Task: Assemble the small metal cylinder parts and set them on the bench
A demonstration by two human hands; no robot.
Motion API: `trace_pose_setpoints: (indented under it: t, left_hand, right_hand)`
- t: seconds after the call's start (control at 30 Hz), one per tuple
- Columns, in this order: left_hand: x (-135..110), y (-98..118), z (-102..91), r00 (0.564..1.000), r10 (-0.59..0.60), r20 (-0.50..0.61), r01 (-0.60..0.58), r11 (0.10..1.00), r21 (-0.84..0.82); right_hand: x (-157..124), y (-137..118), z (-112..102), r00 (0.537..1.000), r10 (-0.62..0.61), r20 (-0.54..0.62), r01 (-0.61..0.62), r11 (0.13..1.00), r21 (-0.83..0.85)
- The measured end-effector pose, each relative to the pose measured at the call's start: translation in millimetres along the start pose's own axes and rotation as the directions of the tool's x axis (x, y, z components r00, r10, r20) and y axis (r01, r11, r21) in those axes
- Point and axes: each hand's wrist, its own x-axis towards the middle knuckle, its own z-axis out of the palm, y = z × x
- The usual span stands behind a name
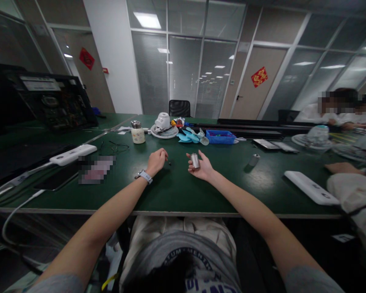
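My right hand (201, 166) rests palm-up on the green table (177, 191) and holds a small silver metal cylinder (195, 160) in its curled fingers. My left hand (157, 160), with a watch on the wrist, lies loosely closed on the table to the left of it. A tiny dark part (170, 163) lies on the table just right of the left hand's fingers, apart from them. Whether the left fingers pinch anything I cannot make out.
A second small cylinder (253, 159) lies further right. Behind are a white fan body (162, 124), blue fan blades (190, 136), a blue tray (221, 137) and a mug (138, 132). White power strips (73, 154) (311, 188) lie at both sides. Other people sit at the right.
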Motion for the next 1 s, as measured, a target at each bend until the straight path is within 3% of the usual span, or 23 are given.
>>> trace_pose_setpoints:
  t: [0.2,0.57,0.83,1.0]
  left_hand:
    - [-1,2,-0.9,1.000,-0.015,0.009,0.014,1.000,0.014]
    - [0,1,0.2,1.000,0.003,0.017,-0.003,1.000,0.027]
    - [0,0,0.3,1.000,0.013,0.019,-0.014,1.000,0.028]
    - [0,0,0.9,1.000,0.007,0.023,-0.008,1.000,0.018]
  right_hand:
    - [-1,0,1,0.996,-0.014,-0.085,0.009,0.998,-0.057]
    - [0,0,0,0.993,-0.040,-0.114,0.028,0.994,-0.104]
    - [9,3,-7,0.991,0.001,-0.135,-0.007,0.999,-0.042]
    - [10,4,-3,0.974,0.047,-0.223,-0.037,0.998,0.049]
